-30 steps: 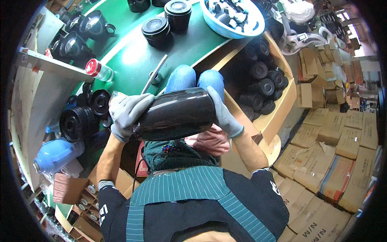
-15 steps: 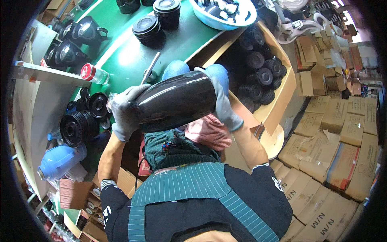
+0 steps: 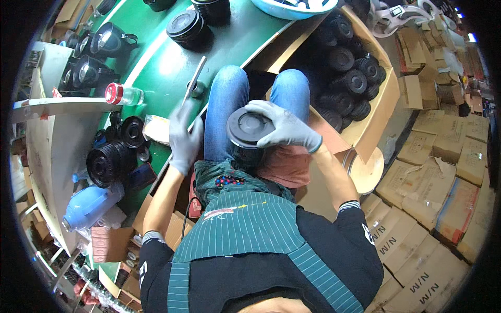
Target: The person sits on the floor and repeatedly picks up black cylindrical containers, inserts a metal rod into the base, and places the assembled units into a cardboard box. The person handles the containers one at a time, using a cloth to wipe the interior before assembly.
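Note:
My right hand [image 3: 286, 127] is wrapped over a black cylindrical vessel [image 3: 244, 127] above my lap. Its round, ringed end faces up, and most of its body is hidden below. To the left, my gloved left hand [image 3: 185, 138] is away from the vessel, its fingers at the lower end of a thin grey stick [image 3: 196, 75] over the green table. Motion smears those fingers, so their grip on the stick is unclear. A small round dark piece [image 3: 197, 88] sits beside the stick. Close to the left hand lies a white packet [image 3: 156, 129].
At right stands an open carton [image 3: 383, 112] of black round parts. Black lids [image 3: 104, 164], a red-capped jar [image 3: 124, 94] and a blue bottle [image 3: 94, 205] are at left. Stacked lids [image 3: 185, 26] and a blue basin [image 3: 292, 10] stand on the table [image 3: 151, 57]. Cartons [image 3: 412, 188] fill the right.
My left hand has let go of the black vessel and moved to the stick. The vessel has turned from lying sideways in both hands to end-up in my right hand, lower toward my lap.

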